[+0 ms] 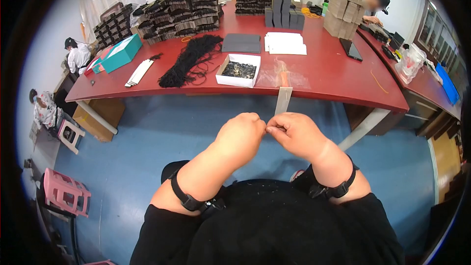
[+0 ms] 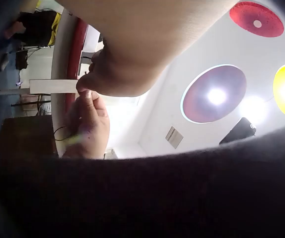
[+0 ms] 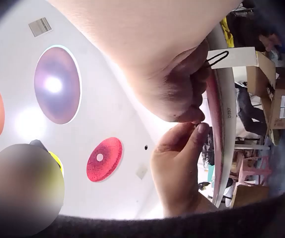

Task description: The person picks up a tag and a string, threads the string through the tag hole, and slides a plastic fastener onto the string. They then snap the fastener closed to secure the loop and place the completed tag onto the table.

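Note:
In the head view my left hand [image 1: 244, 132] and right hand [image 1: 297, 135] meet at the fingertips in front of the table. A pale flat card [image 1: 283, 100] stands up from behind my right hand's fingers, which are curled round its lower end. The right wrist view shows the card [image 3: 241, 57] beside my right hand [image 3: 170, 89], with a black cord loop [image 3: 218, 58] across it. My left hand [image 3: 179, 161] pinches with thumb and finger at a small dark bit of cord; most of it is hidden. The left wrist view also shows the card [image 2: 53, 86].
On the red table [image 1: 333, 78] lie a white box of small dark parts [image 1: 239, 70], a black cord bundle [image 1: 189, 64], white cards [image 1: 284, 43], a grey stack [image 1: 241, 42], plastic bags and a phone [image 1: 351, 49]. Tall stacks [image 1: 181, 12] stand behind. Several people sit around.

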Motion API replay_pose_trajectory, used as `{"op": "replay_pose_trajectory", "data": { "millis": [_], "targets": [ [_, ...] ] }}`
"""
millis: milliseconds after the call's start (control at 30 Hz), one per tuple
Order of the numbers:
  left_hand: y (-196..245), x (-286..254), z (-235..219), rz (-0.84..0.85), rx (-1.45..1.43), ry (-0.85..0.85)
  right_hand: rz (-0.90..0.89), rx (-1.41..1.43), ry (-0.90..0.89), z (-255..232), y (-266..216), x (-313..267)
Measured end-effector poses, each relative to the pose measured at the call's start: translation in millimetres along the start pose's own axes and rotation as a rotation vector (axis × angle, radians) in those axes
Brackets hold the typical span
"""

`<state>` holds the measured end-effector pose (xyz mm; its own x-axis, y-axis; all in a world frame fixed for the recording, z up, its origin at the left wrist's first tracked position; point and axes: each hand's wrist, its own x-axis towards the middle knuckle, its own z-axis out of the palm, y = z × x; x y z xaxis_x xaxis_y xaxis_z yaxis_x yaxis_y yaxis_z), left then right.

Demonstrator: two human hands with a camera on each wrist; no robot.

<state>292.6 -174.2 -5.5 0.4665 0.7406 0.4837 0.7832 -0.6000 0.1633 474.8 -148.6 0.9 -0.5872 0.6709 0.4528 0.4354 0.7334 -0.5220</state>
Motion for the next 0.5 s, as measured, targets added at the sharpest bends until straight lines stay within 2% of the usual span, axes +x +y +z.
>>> {"op": "replay_pose_trajectory", "data": {
  "millis": [67,133,167,233,267,300,367,467,500],
  "targets": [
    [-3,4,-2,-0.022,-0.004,-0.021,-0.018,-0.073,0.034,-6,-3,3],
    [-7,9,-12,-0.257,-0.530,-0.205,-0.082,-0.161,0.121,-8,1,5],
    [-13,6,-7,-0.254,-0.529,-0.203,-0.083,-0.164,0.122,-7,5,5],
    [-29,0,12,-0.489,-1.409,-0.200,-0.227,-0.185,0.209,-5,12,6],
    [-30,-3,20,-0.410,-1.582,-0.151,-0.230,-0.187,0.208,-1,16,6],
    [-29,-4,25,-0.408,-1.582,-0.146,-0.279,-0.106,0.249,6,19,7],
    [-27,-6,32,-0.395,-1.930,-0.046,-0.332,-0.021,0.287,12,20,6],
    [-24,-5,40,-0.323,-2.120,-0.015,-0.311,0.015,0.315,22,19,2],
    [-21,-3,43,-0.304,-2.221,0.001,-0.184,0.281,0.373,33,18,1]
  ]
}}
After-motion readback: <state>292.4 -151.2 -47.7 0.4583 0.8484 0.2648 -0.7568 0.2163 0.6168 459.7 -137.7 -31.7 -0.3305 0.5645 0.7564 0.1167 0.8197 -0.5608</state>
